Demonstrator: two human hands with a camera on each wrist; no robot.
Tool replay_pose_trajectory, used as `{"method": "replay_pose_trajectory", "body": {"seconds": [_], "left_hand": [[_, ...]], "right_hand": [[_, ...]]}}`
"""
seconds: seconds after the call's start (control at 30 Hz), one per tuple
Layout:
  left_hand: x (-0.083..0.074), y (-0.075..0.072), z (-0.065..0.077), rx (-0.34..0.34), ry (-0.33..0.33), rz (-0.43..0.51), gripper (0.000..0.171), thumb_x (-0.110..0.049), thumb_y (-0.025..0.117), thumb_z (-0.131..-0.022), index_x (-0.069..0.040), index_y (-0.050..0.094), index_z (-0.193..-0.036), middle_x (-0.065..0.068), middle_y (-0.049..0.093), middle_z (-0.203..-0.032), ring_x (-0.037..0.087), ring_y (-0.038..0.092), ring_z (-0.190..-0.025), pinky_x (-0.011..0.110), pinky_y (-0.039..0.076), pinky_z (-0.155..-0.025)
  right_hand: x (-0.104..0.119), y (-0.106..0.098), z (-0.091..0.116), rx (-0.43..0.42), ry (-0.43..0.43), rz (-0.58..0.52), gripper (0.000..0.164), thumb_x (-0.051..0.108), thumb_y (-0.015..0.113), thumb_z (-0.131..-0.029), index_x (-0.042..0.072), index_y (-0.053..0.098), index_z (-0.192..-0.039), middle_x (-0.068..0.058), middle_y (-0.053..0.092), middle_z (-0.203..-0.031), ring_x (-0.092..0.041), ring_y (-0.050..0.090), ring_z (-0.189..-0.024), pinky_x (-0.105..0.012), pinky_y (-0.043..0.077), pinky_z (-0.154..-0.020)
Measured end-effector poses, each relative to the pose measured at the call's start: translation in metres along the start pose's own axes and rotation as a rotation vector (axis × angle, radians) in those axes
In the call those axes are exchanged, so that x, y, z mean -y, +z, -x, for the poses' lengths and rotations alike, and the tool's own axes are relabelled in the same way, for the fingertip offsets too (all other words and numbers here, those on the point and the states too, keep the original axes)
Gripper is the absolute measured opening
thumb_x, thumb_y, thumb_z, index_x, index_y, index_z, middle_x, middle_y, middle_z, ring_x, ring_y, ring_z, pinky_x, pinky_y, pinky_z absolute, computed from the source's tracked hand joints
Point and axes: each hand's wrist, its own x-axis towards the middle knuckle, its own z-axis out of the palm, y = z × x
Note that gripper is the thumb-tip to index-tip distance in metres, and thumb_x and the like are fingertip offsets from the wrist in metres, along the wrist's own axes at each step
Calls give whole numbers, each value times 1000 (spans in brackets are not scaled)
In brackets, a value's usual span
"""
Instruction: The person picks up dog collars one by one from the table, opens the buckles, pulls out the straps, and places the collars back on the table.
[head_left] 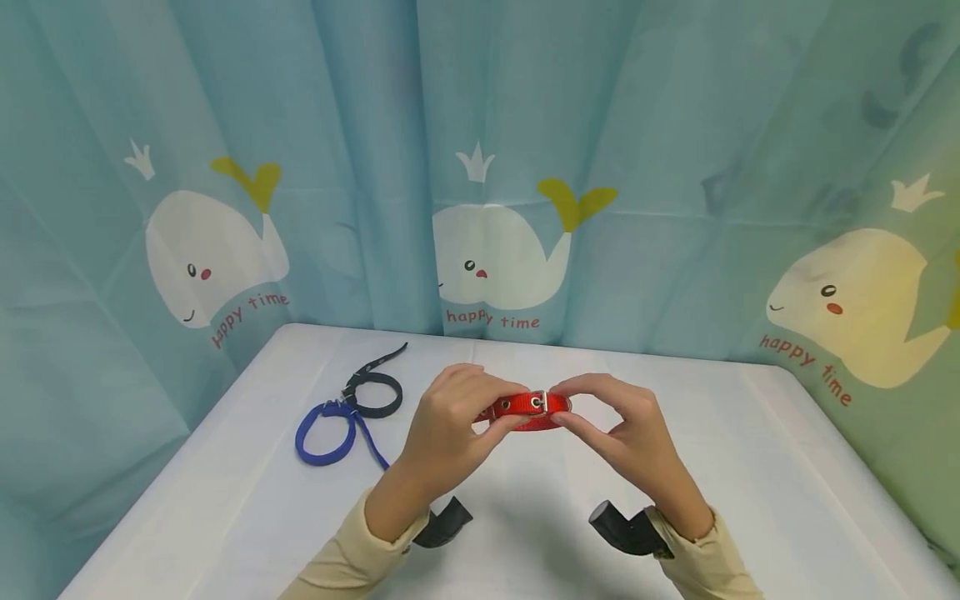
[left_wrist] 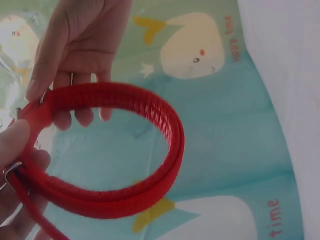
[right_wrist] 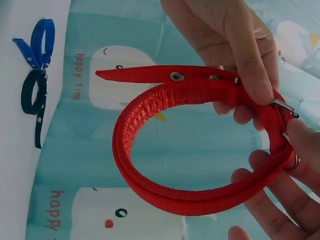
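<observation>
A red collar [head_left: 519,407], closed into a loop by its metal buckle [head_left: 541,402], is held up above the table between both hands. My left hand [head_left: 455,421] pinches it left of the buckle with thumb and fingers. On the buckle's other side my right hand [head_left: 637,425] pinches the band. In the right wrist view the collar [right_wrist: 165,200] shows its padded inner face, and a pointed strap end [right_wrist: 130,75] with metal eyelets sticks out. Seen from the left wrist, the loop [left_wrist: 172,150] hangs round and open, partly covered by fingers at the buckle.
A blue collar [head_left: 301,442] and a black collar [head_left: 397,400] lie looped, touching or nearly so, on the left of the white table [head_left: 247,500]. Behind the table hangs a blue-green curtain [head_left: 660,125] with whale prints. Black curved pieces [head_left: 626,533] sit at both wrists.
</observation>
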Motion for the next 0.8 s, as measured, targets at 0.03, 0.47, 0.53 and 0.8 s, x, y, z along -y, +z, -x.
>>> {"method": "replay_pose_trajectory", "body": {"seconds": [0.03, 0.47, 0.53, 0.8], "left_hand": [[0, 0, 0, -1, -1, 7, 22, -11, 81, -71, -11, 72, -91, -4, 69, -74, 5, 51, -61, 30, 50, -82], [6, -6, -1, 172, -22, -49, 28, -21, 83, -70, -12, 69, -93, -5, 71, -84, 9, 62, -81, 33, 49, -91], [6, -6, -1, 178, 15, -98, 27, -20, 83, -70, -12, 69, -92, -4, 69, -84, 11, 61, -82, 33, 49, -89], [5, -8, -2, 185, 61, -213, 26, -26, 81, -72, -15, 71, -93, -3, 64, -86, 12, 60, -81, 30, 51, -85]], "right_hand": [[0, 0, 0, 6, -2, -7, 28, -2, 77, -71, 5, 68, -97, -6, 70, -88, -10, 65, -84, -13, 49, -82], [0, 3, 0, -71, 2, 24, 21, 12, 74, -79, 1, 68, -97, -11, 71, -88, -12, 64, -93, -13, 43, -95], [-3, 6, 1, -55, -23, 38, 25, 23, 70, -84, 3, 68, -99, -9, 70, -90, -13, 62, -93, -15, 42, -97], [-4, 18, -1, -60, -149, 192, 34, 39, 60, -89, 7, 70, -92, -5, 71, -85, -17, 64, -82, -29, 42, -97]]}}
